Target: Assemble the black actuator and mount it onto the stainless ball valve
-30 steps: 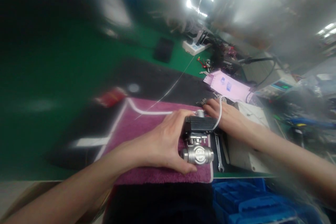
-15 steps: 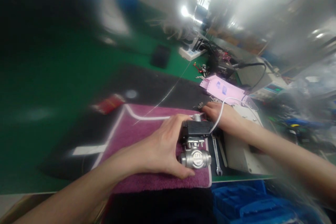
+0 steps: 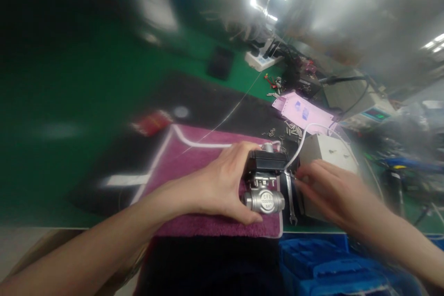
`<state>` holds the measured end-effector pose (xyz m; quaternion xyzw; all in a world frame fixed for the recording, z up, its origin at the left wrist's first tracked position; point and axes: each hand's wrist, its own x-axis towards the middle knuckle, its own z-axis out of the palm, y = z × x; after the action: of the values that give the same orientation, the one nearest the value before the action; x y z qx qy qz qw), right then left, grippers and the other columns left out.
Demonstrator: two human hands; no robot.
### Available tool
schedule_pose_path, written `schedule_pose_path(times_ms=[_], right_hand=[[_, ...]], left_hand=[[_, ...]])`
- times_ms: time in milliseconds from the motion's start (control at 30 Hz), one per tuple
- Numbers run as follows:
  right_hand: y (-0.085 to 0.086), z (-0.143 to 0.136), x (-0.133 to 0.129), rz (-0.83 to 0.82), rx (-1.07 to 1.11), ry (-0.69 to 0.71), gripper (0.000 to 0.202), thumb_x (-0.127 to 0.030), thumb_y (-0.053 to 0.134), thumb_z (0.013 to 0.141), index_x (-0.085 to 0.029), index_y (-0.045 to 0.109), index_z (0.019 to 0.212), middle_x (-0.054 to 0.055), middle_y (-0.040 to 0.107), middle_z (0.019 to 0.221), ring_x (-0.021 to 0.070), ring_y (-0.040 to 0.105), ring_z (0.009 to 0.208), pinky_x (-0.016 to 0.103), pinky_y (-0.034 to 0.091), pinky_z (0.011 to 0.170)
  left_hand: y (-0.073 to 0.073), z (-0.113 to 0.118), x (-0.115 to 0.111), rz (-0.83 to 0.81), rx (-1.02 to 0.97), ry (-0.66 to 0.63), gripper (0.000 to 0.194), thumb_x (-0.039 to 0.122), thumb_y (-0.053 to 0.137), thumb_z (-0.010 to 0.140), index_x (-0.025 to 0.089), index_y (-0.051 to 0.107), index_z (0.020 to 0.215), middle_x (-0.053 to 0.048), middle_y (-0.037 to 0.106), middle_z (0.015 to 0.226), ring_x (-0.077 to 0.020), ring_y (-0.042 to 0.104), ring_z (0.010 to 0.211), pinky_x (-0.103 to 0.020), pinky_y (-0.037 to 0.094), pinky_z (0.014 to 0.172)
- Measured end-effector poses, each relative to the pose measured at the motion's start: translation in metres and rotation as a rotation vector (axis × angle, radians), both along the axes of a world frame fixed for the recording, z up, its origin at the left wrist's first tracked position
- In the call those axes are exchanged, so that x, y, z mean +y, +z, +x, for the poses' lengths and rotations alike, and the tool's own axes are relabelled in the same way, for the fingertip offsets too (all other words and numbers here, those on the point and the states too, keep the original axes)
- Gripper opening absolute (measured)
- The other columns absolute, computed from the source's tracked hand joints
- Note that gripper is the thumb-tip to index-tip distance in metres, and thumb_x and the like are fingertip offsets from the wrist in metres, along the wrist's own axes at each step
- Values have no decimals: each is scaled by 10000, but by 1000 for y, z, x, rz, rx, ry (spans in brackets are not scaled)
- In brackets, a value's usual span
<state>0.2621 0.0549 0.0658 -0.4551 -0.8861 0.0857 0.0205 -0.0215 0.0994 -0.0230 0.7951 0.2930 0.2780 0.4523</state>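
My left hand (image 3: 225,185) is wrapped round the left side of a metal ball valve (image 3: 266,200) with a black housing (image 3: 268,161) on top. The valve is over the right part of a purple cloth (image 3: 194,162). A white cable (image 3: 301,144) runs from the housing. My right hand (image 3: 317,182) is beside a beige box (image 3: 333,150), its fingertips bent and close together near the top of a wrench (image 3: 290,199). Blur hides whether anything is between those fingers.
Small screws (image 3: 293,129) and pink papers (image 3: 305,110) lie behind the valve. A device with a display (image 3: 378,114) stands at the right. Blue bins (image 3: 319,259) are below the table edge. A red packet (image 3: 152,123) lies at the left.
My right hand has moved back from the small parts behind the valve toward the beige box and wrench. My left hand still holds the valve. The whole view has shifted slightly.
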Motion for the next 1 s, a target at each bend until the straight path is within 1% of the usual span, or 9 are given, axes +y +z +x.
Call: schedule_pose_path(times_ms=[67, 100, 167, 233, 400, 567, 667, 800, 1000], right_hand=[[3, -7, -10, -99, 125, -16, 53, -242, 572, 1052, -232, 606, 1091, 30, 634, 954, 140, 614, 805, 259, 482, 680], [2, -11, -11, -127, 147, -5, 65, -236, 574, 1054, -244, 612, 1106, 26, 641, 975, 139, 623, 836, 259, 486, 704], [-5, -19, -10, -160, 179, 7, 72, -228, 576, 1055, -250, 625, 1102, 15, 652, 990, 136, 635, 862, 262, 489, 735], [-14, -24, -6, -205, 223, -47, 53, -242, 600, 1045, -255, 646, 1066, -5, 671, 974, 129, 648, 848, 260, 493, 742], [-29, -31, -5, -374, 406, -331, 37, -296, 706, 971, -276, 718, 942, -57, 711, 854, 118, 615, 696, 245, 450, 623], [-32, -39, -13, -585, 627, -614, 179, -388, 749, 914, -213, 717, 896, -14, 684, 783, 128, 566, 655, 240, 408, 571], [-36, -45, -17, -673, 752, -734, 261, -424, 784, 870, -182, 687, 879, -1, 663, 772, 125, 544, 652, 239, 400, 577], [-44, -54, -27, -654, 918, -820, 290, -433, 780, 861, -178, 641, 884, -5, 631, 794, 123, 524, 691, 240, 411, 621], [-62, -72, -44, -476, 1033, -889, 320, -486, 737, 884, -187, 624, 879, -15, 580, 776, 120, 463, 672, 241, 357, 589]], left_hand=[[-1, 0, 0, 9, -7, 2, 1086, 470, 950, 539, 249, 367, 1428, -126, 489, 1406, -380, 544, 1282, -531, 503, 1079], [-1, 0, 0, 11, -7, 4, 1085, 477, 949, 540, 249, 369, 1427, -130, 489, 1405, -385, 542, 1285, -536, 505, 1074], [-2, 0, -1, 14, -4, 10, 1078, 474, 945, 545, 254, 369, 1429, -130, 489, 1405, -386, 536, 1293, -536, 507, 1072], [-2, 0, -1, 18, -3, 12, 1080, 459, 944, 551, 257, 359, 1436, -125, 487, 1410, -379, 531, 1302, -525, 506, 1077], [-1, 0, -2, 26, -3, 4, 1065, 460, 942, 556, 259, 364, 1427, -121, 480, 1424, -376, 520, 1320, -525, 490, 1100], [-1, -1, -2, 27, 17, 8, 1063, 460, 936, 566, 259, 350, 1430, -117, 485, 1413, -366, 543, 1290, -517, 501, 1086], [-3, 0, -1, 28, 22, 8, 1056, 467, 933, 565, 258, 349, 1420, -115, 493, 1390, -363, 558, 1265, -518, 514, 1063], [-5, 2, -1, 32, 33, 21, 1084, 472, 934, 557, 260, 332, 1433, -123, 489, 1404, -374, 537, 1294, -536, 505, 1074], [-5, 2, -1, 27, 31, 15, 1084, 455, 929, 570, 262, 322, 1447, -115, 476, 1430, -358, 530, 1323, -505, 494, 1105]])
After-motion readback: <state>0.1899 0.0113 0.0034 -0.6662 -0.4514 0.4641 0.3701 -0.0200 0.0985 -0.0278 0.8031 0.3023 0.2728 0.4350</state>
